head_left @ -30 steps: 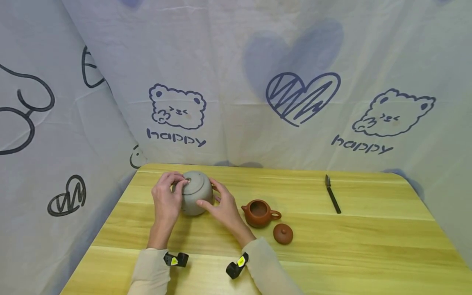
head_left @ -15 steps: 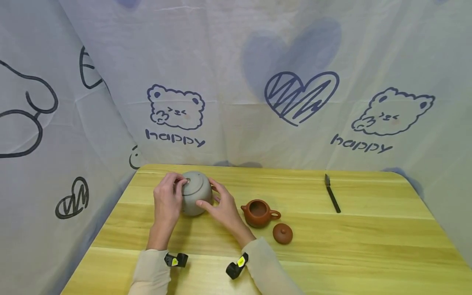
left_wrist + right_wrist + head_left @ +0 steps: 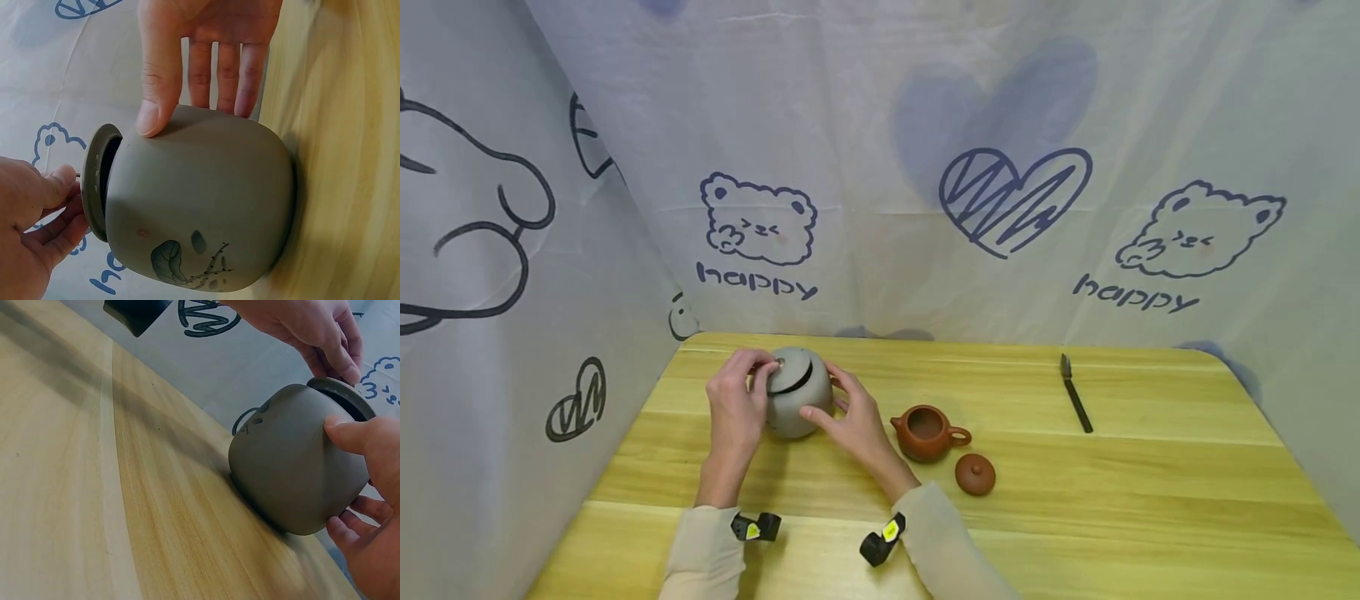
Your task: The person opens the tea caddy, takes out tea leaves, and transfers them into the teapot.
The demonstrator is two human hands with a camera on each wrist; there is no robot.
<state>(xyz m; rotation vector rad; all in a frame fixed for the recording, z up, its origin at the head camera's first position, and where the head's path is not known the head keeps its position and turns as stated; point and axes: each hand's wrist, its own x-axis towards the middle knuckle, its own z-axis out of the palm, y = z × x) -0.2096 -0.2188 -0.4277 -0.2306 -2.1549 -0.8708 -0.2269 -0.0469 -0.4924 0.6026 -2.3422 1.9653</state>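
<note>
A grey ceramic jar with a leaf-and-branch drawing stands on the left of the table. Its round lid is tilted, raised on one side, and a dark gap shows between lid and rim. My left hand pinches the small knob on top of that lid. Around the jar's right side, my right hand holds the body, with the thumb on the near side and the fingers behind. Inside the jar only darkness shows.
Right of the jar sits a small reddish-brown teapot without its lid. The teapot lid lies beside it on the wooden table. Farther right lies a dark-handled knife-like tool. A printed cloth hangs behind the table.
The jar's lid, seated flat before, has lifted on its near right side and opened a dark gap. My left hand has shifted slightly left with it; the right hand keeps its place.
</note>
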